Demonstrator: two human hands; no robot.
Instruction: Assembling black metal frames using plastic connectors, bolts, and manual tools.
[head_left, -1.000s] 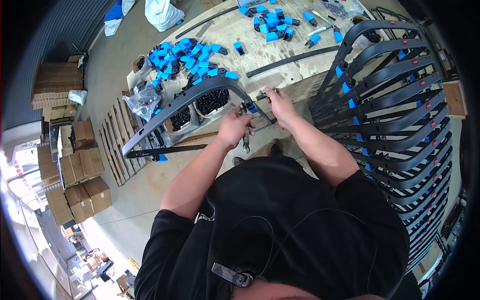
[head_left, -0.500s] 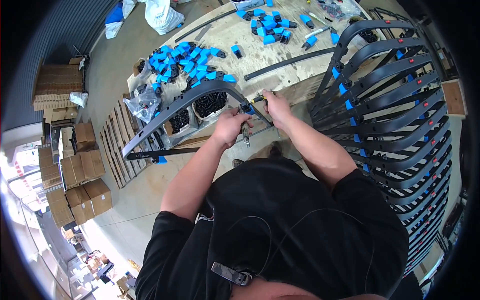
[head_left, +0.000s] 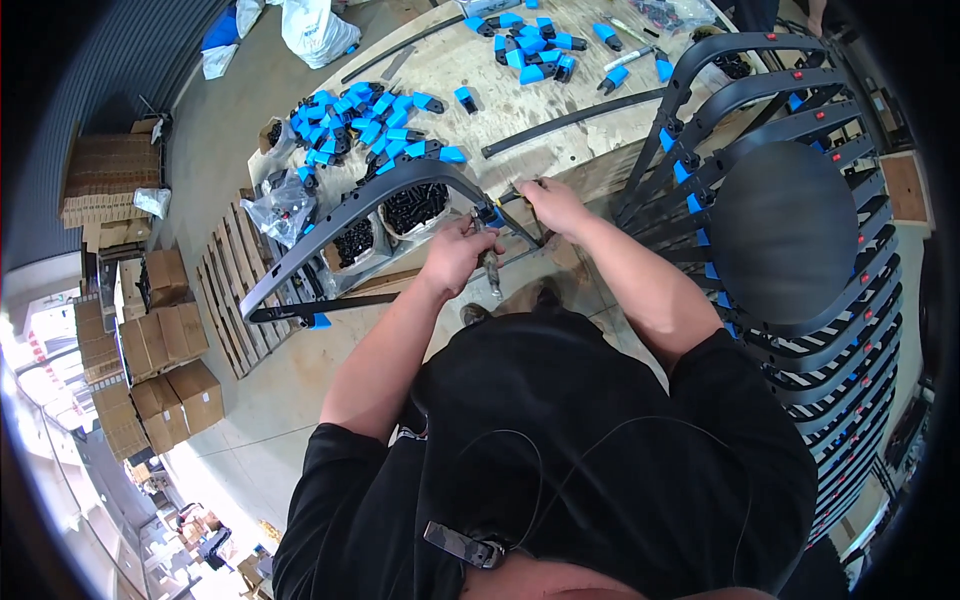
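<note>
Midway, by the look of it: left hand (head_left: 455, 258) closed around a slim tool (head_left: 491, 272), right hand (head_left: 553, 205) pinching the curved black frame (head_left: 370, 205) at the table (head_left: 560, 95) edge. Finished frames (head_left: 800, 250) stacked right; blue-black clips (head_left: 365, 125) left loose. Brown cartons (head_left: 165, 340) stacked far left.
</note>
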